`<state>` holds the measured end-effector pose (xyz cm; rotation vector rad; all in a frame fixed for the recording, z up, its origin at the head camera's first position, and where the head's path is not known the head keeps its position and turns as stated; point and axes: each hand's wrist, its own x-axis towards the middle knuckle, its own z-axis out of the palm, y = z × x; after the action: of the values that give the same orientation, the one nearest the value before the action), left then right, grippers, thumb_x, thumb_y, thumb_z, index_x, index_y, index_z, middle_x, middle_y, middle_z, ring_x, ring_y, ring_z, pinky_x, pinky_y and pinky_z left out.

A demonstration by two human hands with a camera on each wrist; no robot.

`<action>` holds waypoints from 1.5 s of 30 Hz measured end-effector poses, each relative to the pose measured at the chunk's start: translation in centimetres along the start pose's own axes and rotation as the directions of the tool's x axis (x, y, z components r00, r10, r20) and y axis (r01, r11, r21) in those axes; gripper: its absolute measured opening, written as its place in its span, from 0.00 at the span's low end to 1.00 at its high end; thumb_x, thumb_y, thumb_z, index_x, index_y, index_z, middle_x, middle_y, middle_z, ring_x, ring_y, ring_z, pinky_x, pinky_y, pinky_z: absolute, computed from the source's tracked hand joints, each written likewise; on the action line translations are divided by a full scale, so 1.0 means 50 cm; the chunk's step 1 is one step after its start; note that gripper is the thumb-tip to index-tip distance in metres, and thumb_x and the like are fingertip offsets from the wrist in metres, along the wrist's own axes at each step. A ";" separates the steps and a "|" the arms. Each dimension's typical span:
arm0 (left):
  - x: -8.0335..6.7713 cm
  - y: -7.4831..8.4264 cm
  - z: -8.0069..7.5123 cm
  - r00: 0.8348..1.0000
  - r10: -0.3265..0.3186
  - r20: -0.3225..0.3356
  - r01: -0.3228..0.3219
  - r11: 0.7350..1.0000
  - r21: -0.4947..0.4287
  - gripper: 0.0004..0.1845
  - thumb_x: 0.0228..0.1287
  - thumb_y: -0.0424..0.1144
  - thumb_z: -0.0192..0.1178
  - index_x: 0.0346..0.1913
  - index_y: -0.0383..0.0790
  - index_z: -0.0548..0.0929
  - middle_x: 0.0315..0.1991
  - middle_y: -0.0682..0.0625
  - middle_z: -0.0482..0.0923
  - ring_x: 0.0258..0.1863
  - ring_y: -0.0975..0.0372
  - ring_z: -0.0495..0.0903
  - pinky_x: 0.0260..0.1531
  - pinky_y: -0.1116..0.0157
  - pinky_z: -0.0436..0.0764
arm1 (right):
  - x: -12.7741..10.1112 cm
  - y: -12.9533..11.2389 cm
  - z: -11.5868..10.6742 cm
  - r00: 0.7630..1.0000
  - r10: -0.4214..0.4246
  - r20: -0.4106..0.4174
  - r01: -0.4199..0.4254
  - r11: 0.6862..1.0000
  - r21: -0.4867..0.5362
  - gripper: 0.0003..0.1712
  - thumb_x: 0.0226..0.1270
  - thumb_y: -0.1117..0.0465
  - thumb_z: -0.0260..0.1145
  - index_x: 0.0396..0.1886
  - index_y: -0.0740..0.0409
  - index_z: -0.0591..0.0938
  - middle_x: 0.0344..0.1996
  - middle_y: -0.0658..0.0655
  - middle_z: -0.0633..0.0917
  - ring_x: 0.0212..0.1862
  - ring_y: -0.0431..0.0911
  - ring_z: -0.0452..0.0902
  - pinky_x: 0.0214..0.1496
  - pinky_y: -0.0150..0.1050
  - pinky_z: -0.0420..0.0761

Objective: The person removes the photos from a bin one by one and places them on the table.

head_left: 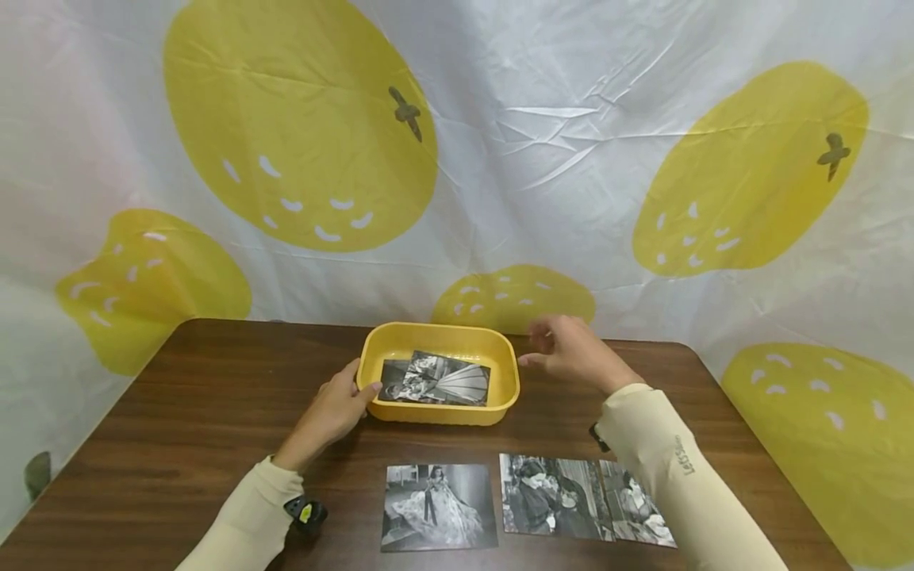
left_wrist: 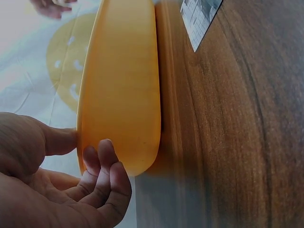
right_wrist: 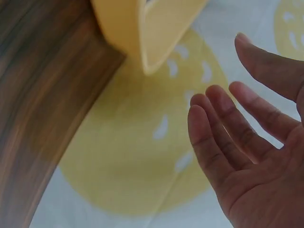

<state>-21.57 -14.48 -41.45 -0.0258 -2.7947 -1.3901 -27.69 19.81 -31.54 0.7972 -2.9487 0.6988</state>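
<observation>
A yellow plastic basin point(head_left: 493, 414) stands near the back edge of the table. Inside it lie black-and-white photos point(head_left: 457, 381), one overlapping another. My left hand point(head_left: 339, 404) grips the basin's left end, thumb over the rim and fingers curled against the outer wall, as the left wrist view shows with the hand point(left_wrist: 71, 180) up close. To the right of the basin my right hand point(head_left: 571, 349) hovers apart from it, holding nothing. In the right wrist view that hand point(right_wrist: 256, 137) has its fingers loosely bent and the thumb spread away.
In front of the basin, a photo of a person in a wide gown point(head_left: 439, 507) lies flat. Right of it are two more photos, one with figures point(head_left: 550, 496) and another point(head_left: 639, 515) partly under the right forearm. A lemon-print cloth point(head_left: 535, 198) hangs behind the table point(head_left: 236, 412).
</observation>
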 end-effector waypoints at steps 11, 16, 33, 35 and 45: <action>-0.001 0.001 0.002 1.000 0.008 0.007 -0.008 1.000 -0.004 0.30 0.76 0.39 0.57 0.73 0.29 0.64 0.25 0.47 0.75 0.22 0.59 0.74 0.23 0.63 0.70 | 0.096 -0.050 0.141 0.981 0.042 0.188 -0.032 0.998 -0.060 0.36 0.59 0.54 0.79 0.60 0.72 0.78 0.55 0.68 0.82 0.57 0.60 0.78 0.60 0.53 0.76; -0.001 -0.001 0.003 1.000 0.007 0.008 -0.007 1.000 -0.002 0.30 0.75 0.39 0.57 0.73 0.29 0.64 0.25 0.47 0.75 0.22 0.59 0.73 0.23 0.63 0.70 | 0.123 -0.047 0.192 0.962 0.110 0.251 -0.089 0.992 -0.094 0.34 0.55 0.53 0.82 0.51 0.71 0.79 0.43 0.63 0.84 0.49 0.55 0.79 0.58 0.50 0.76; -0.003 0.003 0.008 1.000 0.023 -0.011 -0.023 1.000 -0.019 0.28 0.75 0.38 0.59 0.71 0.29 0.67 0.23 0.47 0.75 0.20 0.60 0.73 0.22 0.63 0.70 | 0.140 -0.049 0.238 0.978 0.164 0.132 -0.130 0.964 -0.230 0.37 0.39 0.55 0.88 0.49 0.65 0.82 0.51 0.66 0.79 0.52 0.58 0.77 0.59 0.49 0.75; -0.002 0.003 0.007 1.000 0.018 -0.010 -0.019 1.000 -0.021 0.28 0.75 0.38 0.59 0.71 0.29 0.67 0.24 0.47 0.75 0.21 0.60 0.74 0.22 0.63 0.71 | 0.143 -0.048 0.238 0.988 0.128 0.085 -0.102 0.961 -0.256 0.35 0.39 0.57 0.88 0.47 0.65 0.83 0.49 0.66 0.80 0.51 0.59 0.78 0.58 0.50 0.76; 0.002 0.002 0.004 1.000 0.014 -0.020 -0.015 1.000 -0.014 0.29 0.75 0.38 0.58 0.72 0.29 0.66 0.24 0.47 0.75 0.21 0.60 0.74 0.23 0.63 0.70 | 0.154 -0.044 0.217 0.997 0.068 -0.037 -0.075 0.968 -0.238 0.18 0.50 0.73 0.72 0.44 0.59 0.86 0.41 0.60 0.88 0.46 0.57 0.83 0.48 0.52 0.80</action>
<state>-21.66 -14.27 -41.49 -0.0318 -2.7626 -1.3992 -32.18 9.87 -39.43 0.6587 -2.9702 0.3422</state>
